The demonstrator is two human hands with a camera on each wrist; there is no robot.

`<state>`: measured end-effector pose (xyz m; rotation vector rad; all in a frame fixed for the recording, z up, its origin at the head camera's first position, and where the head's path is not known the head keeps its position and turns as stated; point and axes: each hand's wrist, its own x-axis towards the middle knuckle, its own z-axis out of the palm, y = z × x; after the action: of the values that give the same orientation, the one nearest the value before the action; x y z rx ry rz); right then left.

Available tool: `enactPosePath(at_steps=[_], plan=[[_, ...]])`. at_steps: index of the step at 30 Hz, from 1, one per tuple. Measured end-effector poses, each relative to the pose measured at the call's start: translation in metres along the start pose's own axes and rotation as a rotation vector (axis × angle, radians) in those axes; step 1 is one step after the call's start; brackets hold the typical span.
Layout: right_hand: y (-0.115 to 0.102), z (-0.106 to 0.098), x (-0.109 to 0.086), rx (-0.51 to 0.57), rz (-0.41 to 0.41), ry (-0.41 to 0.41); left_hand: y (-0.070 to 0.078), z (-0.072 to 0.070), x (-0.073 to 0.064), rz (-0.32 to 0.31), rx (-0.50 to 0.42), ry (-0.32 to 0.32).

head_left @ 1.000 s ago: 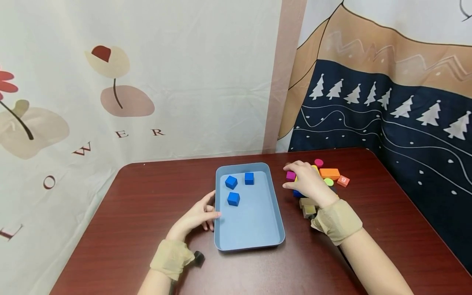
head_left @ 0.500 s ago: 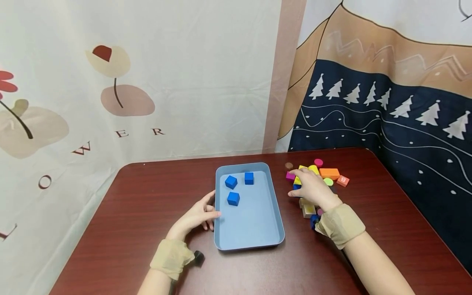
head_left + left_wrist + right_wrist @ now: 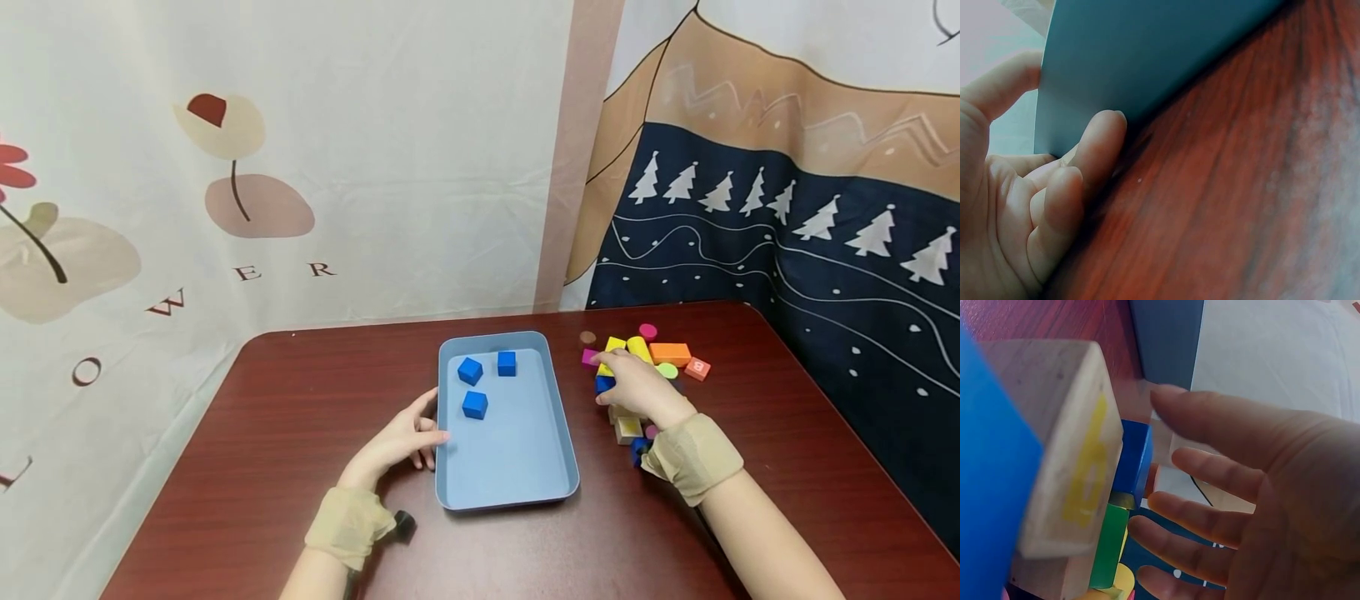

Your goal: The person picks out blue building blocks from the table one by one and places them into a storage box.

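Note:
My left hand [image 3: 401, 437] holds the left side of a blue-grey tray [image 3: 517, 483], thumb over the rim and fingers along the outside wall. In the left wrist view the fingertips [image 3: 1104, 128] lie against the tray's outer wall [image 3: 1110, 69]. Inside the tray are three blue cubes [image 3: 475, 405]. My right hand [image 3: 641, 387] hovers over a pile of coloured blocks, its thumb and fingers apart and holding nothing. Close to its fingertips sits a blue block [image 3: 1135, 456], which shows beside the thumb in the head view. The hand hides part of the pile.
Around the right hand lie a yellow block [image 3: 615, 343], an orange block [image 3: 671, 354], a red block [image 3: 697, 368], wooden blocks [image 3: 628, 430] and another blue block [image 3: 639, 451] near the wrist. A brown round piece [image 3: 587, 338] lies behind. Fabric hangs behind the table [image 3: 315, 417].
My right hand has shifted right and down over the pile, its thumb and fingers drawing a little closer together. The left hand, tray and cubes have stayed put.

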<state>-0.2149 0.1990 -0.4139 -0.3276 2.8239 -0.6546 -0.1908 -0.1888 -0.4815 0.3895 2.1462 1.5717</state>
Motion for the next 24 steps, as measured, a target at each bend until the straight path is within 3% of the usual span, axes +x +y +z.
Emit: enactPosePath(at_steps=[24], plan=[[0.0076,0.0029,0.0099,0.007,-0.039,-0.042,0.0007,0.0018,-0.0018,-0.004,0.013,0.015]])
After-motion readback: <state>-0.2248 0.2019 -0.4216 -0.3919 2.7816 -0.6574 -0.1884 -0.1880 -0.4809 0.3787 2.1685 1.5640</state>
